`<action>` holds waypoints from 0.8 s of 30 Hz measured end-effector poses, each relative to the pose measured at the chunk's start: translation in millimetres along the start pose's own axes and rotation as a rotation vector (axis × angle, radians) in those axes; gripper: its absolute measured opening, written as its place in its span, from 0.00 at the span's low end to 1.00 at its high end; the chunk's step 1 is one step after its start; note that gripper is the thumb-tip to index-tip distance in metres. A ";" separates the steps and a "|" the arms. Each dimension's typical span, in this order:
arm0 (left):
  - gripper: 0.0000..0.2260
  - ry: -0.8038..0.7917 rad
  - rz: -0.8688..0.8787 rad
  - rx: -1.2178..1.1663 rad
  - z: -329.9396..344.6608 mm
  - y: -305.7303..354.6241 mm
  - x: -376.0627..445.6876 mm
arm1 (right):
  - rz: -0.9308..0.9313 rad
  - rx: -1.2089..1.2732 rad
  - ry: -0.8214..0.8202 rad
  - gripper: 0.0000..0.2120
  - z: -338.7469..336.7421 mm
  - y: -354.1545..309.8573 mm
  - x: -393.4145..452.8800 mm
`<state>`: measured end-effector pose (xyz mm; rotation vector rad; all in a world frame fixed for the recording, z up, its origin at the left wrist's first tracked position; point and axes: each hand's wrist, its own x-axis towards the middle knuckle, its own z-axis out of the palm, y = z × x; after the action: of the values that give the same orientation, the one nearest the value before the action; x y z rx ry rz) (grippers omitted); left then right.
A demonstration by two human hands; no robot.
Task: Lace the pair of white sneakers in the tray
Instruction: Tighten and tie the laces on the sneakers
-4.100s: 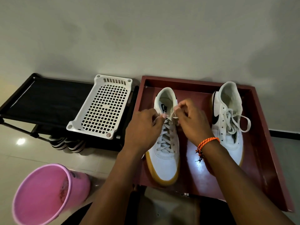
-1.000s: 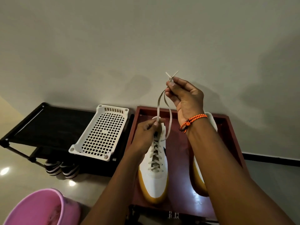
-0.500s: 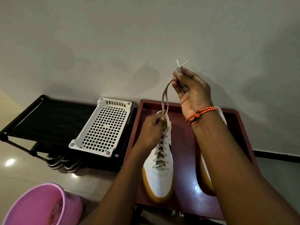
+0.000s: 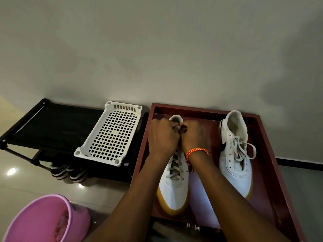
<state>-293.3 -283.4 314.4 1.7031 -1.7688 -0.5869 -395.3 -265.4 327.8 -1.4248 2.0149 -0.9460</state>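
Atop the left sneaker point(image 4: 174, 180), both hands point(image 4: 162, 137) point(image 4: 193, 135) have dropped; fingers pinch lace ends; tray point(image 4: 272, 154) walls stand close around.

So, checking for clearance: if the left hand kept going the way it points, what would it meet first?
Probably the right hand: the left hand points at it, fingertips apparently touching.

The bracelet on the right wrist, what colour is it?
Orange, braided with darker flecks; the bracelet shows in the head view.
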 end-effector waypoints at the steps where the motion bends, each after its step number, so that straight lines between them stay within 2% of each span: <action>1: 0.10 -0.020 0.012 -0.006 -0.1 0.7 1.5 | -0.050 -0.022 0.010 0.10 -2.3 -2.3 -2.3; 4: 0.14 -0.069 -0.035 -0.229 -6.0 3.9 3.5 | -0.151 0.009 0.046 0.14 -11.8 -4.7 -6.9; 6: 0.12 -0.041 -0.129 -0.450 -12.9 5.4 2.2 | -0.130 0.032 0.045 0.20 -15.7 -1.9 -13.9; 8: 0.12 0.017 -0.168 -0.566 -16.6 5.6 0.7 | -0.072 0.002 0.035 0.23 -24.7 2.5 -22.0; 10: 0.13 0.070 -0.179 -0.548 -15.1 2.8 0.3 | -0.018 -0.003 -0.078 0.18 -36.8 6.4 -34.2; 12: 0.13 0.115 -0.244 -0.571 -11.5 1.4 -1.5 | 0.046 0.009 -0.267 0.12 -46.9 12.1 -46.8; 14: 0.14 0.110 -0.324 -0.691 -9.9 3.8 -6.2 | 0.083 0.013 -0.405 0.17 -49.2 18.3 -62.4; 19: 0.18 0.042 -0.325 -0.831 -15.6 7.0 -15.3 | 0.051 -0.041 -0.284 0.22 -35.1 19.7 -80.8; 24: 0.19 0.063 -0.360 -0.899 -17.8 9.8 -13.5 | 0.086 -0.069 -0.249 0.28 -18.7 15.0 -76.0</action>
<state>-288.2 -267.6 332.3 1.3373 -0.8949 -1.2363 -392.6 -185.7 328.3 -1.4037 1.9216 -0.6336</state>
